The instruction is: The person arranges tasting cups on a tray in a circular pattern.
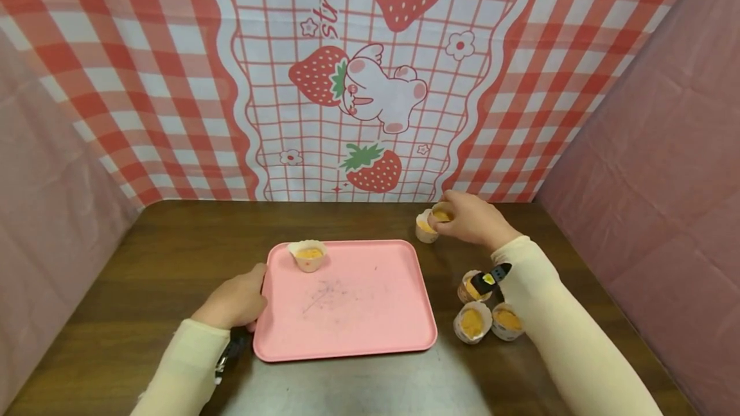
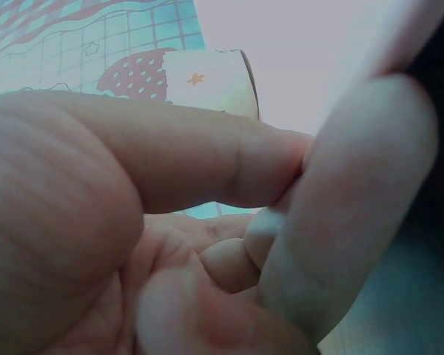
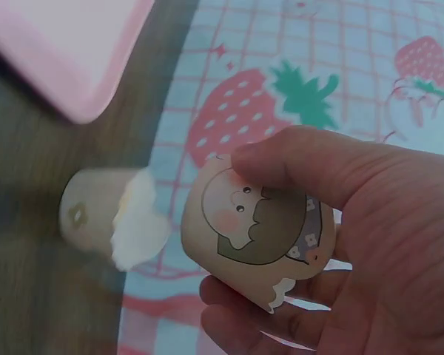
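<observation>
A paper-cup cupcake [image 3: 244, 211] printed with a cartoon face is in my right hand [image 1: 474, 218], held between thumb and fingers near the table's back edge. Just left of it stands another cupcake [image 1: 426, 228], yellow cake in a pale, wavy-rimmed cup. My left hand [image 1: 236, 299] grips the left rim of a pink tray [image 1: 358, 320]; the left wrist view shows its thumb and fingers close up at the edge. Near the tray's back left corner sits one cupcake [image 1: 309, 257], whose star-marked cup [image 2: 214, 78] also shows in the left wrist view.
Right of the tray, three more cupcakes cluster: one at the back [image 1: 471, 287], one in front [image 1: 472, 323] and one [image 1: 507, 321] beside my right sleeve [image 1: 555, 313]. A strawberry-patterned cloth [image 1: 370, 82] hangs behind the wooden table [image 1: 173, 242]; pink cloth [image 1: 647, 178] covers the sides.
</observation>
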Motion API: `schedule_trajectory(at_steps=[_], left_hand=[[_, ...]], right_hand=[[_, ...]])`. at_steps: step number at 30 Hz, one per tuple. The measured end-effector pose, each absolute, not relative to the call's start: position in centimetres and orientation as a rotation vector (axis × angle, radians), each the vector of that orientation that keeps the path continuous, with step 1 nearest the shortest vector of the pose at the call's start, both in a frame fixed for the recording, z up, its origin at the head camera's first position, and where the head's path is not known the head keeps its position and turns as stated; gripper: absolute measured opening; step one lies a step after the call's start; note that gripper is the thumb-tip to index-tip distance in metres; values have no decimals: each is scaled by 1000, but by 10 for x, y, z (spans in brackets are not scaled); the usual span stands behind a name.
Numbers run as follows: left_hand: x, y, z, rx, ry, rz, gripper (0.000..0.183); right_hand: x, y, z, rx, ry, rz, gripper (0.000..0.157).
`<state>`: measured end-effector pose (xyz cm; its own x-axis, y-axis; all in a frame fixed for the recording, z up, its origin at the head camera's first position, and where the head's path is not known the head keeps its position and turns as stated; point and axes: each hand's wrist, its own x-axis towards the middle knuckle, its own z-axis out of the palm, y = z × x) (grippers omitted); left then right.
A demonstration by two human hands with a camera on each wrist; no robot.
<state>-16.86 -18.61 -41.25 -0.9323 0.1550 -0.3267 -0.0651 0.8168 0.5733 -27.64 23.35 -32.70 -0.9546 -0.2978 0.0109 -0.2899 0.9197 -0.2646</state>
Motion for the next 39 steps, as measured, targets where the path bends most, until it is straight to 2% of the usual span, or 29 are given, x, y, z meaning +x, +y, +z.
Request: schedule_trajectory(at_steps=[7, 13, 19, 39], left_hand=[[-169, -187, -413, 69, 2638, 879, 60], [-168, -187, -410, 83, 2651, 905, 57], [-166, -186, -410, 69, 2642, 909, 56], [-166, -183, -410, 23, 2636, 874, 59]], right_hand=[[-259, 215, -325, -538, 3062, -491, 42], [-246, 197, -325, -595, 3089, -567, 36], [-233, 184, -325, -609, 3137, -646, 40], [-214, 176, -331, -668, 3195, -806, 51]])
